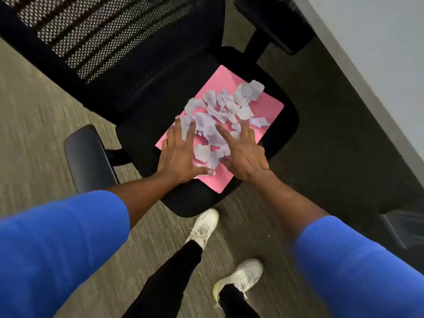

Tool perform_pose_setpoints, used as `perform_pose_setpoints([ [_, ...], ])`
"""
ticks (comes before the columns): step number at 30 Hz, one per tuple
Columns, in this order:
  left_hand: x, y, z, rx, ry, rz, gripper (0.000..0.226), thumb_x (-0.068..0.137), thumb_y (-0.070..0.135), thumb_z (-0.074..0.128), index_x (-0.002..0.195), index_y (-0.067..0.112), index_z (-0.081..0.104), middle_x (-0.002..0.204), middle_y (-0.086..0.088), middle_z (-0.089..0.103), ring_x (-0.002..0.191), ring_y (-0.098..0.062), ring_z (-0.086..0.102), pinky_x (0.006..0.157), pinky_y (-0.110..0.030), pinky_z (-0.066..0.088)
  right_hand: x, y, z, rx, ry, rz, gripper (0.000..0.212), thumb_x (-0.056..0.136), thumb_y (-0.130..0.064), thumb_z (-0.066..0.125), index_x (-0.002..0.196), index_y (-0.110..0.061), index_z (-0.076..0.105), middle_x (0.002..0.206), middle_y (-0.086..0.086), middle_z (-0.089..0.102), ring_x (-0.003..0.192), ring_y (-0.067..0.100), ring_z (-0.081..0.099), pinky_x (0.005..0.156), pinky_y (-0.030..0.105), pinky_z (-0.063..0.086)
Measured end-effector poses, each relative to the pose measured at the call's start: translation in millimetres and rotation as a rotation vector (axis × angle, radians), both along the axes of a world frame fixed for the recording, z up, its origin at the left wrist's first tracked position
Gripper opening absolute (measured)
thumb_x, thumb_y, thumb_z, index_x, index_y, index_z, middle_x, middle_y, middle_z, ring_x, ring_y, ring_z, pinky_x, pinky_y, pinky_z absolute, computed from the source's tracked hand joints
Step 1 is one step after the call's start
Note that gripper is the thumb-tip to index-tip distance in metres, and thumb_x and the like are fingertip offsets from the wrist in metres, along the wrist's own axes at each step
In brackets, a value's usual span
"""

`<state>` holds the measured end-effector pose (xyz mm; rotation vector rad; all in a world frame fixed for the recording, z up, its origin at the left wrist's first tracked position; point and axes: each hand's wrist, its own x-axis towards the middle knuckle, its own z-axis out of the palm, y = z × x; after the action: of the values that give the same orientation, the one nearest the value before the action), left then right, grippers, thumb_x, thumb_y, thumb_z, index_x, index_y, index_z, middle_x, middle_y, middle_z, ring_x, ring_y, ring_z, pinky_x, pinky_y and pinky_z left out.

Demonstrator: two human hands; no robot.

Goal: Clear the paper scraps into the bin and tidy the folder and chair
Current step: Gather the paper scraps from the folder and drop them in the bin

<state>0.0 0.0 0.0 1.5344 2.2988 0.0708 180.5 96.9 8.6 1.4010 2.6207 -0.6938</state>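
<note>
Head view: pale paper scraps point(221, 118) lie heaped on a pink folder point(267, 106), which rests flat on the seat of a black chair point(284, 131). Both hands bracket the near end of the heap (palms down, fingers spread). The left hand point(177, 152) and right hand point(244, 154) press flat on scraps and folder, each grip released, clasping nothing. Carpeted floor point(34, 125) surrounds the chair.

Both hands lie spread, palms down, over torn pale paper scraps point(220, 120) heaped on a pink folder point(268, 106) on the black office chair's seat point(289, 125). The left hand point(177, 152) covers the folder's near-left edge; the right hand point(245, 154) rests just beside it, scraps between them and beyond their fingertips.
</note>
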Motion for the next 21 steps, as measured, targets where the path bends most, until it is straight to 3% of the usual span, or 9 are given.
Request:
perform_pose_setpoints([
  [5,-12.4,8.3,-8.6,0.034,-0.006,-0.091,0.134,0.067,0.086,0.074,0.170,0.036,0.004,0.179,-0.014,0.002,0.153,-0.039,0.025,0.120,-0.054,0.037,-23.1,15.7,-17.0,0.041,-0.077,0.101,0.096,0.090,-0.053,0.077,0.163,-0.052,0.014,0.177,0.014,0.002,0.162,0.043,0.015,0.077,0.041,0.061],
  [9,-17.2,14.9,-10.9,0.041,-0.056,-0.180,0.107,0.081,0.069,0.077,0.168,0.026,0.031,0.175,-0.014,0.017,0.142,-0.038,0.033,0.119,-0.052,0.039,-33.2,21.6,-22.1,0.069,-0.095,0.115,0.074,0.094,-0.049,0.074,0.156,-0.046,0.035,0.170,0.016,0.018,0.155,0.042,0.025,0.080,0.047,0.062],
  [14,-11.7,12.7,-13.6,0.164,-0.067,-0.163,0.049,0.094,0.030,0.080,0.136,0.008,0.067,0.151,-0.019,0.052,0.123,-0.040,0.052,0.103,-0.051,0.053,-29.6,21.3,-21.1,0.099,-0.050,0.119,0.043,0.101,-0.035,0.067,0.141,-0.026,0.054,0.149,0.014,0.042,0.137,0.037,0.041,0.071,0.044,0.059],
  [17,-7.2,11.6,-14.3,0.239,-0.093,-0.126,0.026,0.092,0.009,0.081,0.115,0.002,0.073,0.131,-0.020,0.063,0.108,-0.039,0.061,0.083,-0.052,0.059,-24.9,19.7,-20.6,0.104,-0.025,0.105,0.040,0.102,-0.028,0.066,0.140,-0.022,0.054,0.143,0.011,0.048,0.129,0.034,0.046,0.069,0.043,0.056],
  [21,-6.0,9.4,-10.0,0.252,-0.128,-0.066,0.026,0.092,-0.002,0.074,0.118,-0.003,0.074,0.122,-0.020,0.067,0.105,-0.039,0.065,0.084,-0.054,0.058,-13.0,13.2,-14.5,0.117,0.081,0.026,0.038,0.098,-0.016,0.070,0.135,-0.019,0.060,0.136,0.011,0.055,0.120,0.034,0.052,0.066,0.041,0.048],
])
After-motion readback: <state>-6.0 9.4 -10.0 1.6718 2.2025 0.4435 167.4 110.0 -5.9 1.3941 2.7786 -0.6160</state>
